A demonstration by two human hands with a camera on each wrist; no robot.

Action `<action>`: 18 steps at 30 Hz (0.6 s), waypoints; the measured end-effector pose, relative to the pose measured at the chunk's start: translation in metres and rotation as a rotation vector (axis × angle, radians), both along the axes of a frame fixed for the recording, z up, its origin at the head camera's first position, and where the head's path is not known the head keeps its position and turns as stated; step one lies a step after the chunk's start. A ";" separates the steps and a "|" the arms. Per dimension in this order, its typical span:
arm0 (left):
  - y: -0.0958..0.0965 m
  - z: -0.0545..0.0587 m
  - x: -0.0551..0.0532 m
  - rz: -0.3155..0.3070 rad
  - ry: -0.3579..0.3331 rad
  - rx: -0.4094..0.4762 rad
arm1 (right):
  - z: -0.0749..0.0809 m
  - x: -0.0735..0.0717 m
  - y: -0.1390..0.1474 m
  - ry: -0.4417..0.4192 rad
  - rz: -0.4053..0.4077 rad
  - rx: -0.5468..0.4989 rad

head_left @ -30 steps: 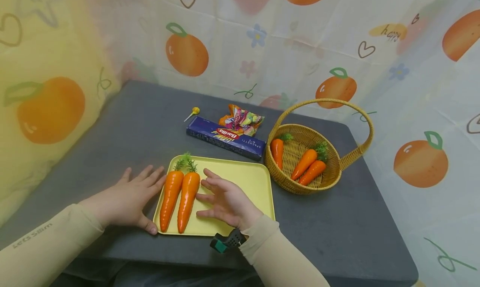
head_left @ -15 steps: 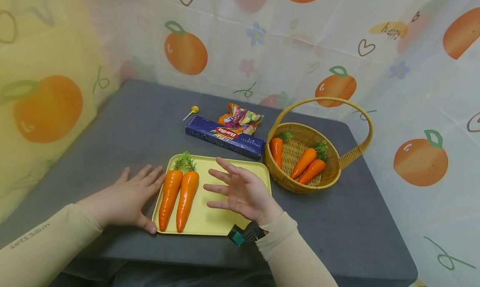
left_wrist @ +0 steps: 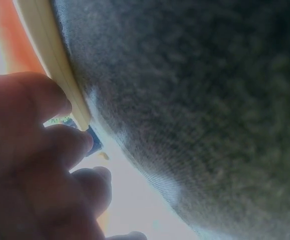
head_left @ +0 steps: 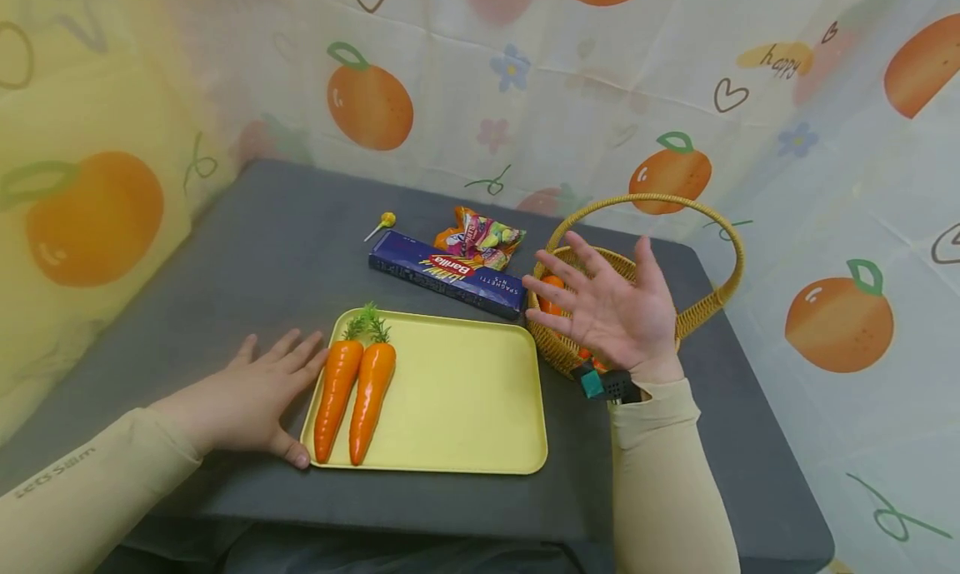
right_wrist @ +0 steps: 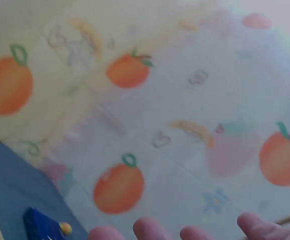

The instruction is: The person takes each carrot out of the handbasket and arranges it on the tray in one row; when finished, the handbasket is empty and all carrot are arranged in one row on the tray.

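Observation:
Two orange carrots with green tops, a left carrot [head_left: 337, 401] and a right carrot [head_left: 372, 403], lie side by side at the left of a yellow tray [head_left: 465, 399]. My left hand [head_left: 251, 395] rests at the tray's left edge, fingers spread; the left wrist view has its fingertips right at the tray rim [left_wrist: 54, 60]. My right hand [head_left: 611, 307] is raised in front of a wicker basket [head_left: 555, 353], palm showing, fingers straight and holding nothing. It hides much of the basket's inside, where an orange carrot [head_left: 551, 293] shows past the fingers.
Behind the tray lies a blue spaghetti box [head_left: 450, 274], with a colourful candy bag [head_left: 483, 237] behind it and a yellow lollipop [head_left: 386, 221] to its left. The basket's tall handle [head_left: 738, 249] arches up at the right. A patterned curtain [head_left: 450, 74] hangs along the table's back.
My right hand has moved right and away from the carrots on the tray, over to the front of the basket, turning palm up. My left hand has stayed at the tray's edge.

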State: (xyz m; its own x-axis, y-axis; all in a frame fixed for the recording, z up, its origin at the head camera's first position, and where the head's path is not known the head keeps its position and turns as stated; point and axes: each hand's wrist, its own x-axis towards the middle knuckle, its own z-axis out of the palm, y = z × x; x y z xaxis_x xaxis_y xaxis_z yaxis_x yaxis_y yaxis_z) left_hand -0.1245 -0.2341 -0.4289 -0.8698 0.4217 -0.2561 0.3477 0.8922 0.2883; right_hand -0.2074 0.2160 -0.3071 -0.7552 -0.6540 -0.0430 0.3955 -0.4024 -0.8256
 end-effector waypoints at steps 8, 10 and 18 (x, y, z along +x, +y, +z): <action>-0.001 0.001 0.000 0.002 -0.002 -0.007 | -0.007 -0.039 0.036 -0.090 -0.110 0.169; -0.001 0.000 0.001 -0.001 0.001 -0.005 | -0.015 -0.048 0.040 -0.127 -0.126 0.226; 0.000 0.002 0.002 -0.013 0.014 -0.012 | -0.045 -0.072 0.044 -0.249 -0.177 0.407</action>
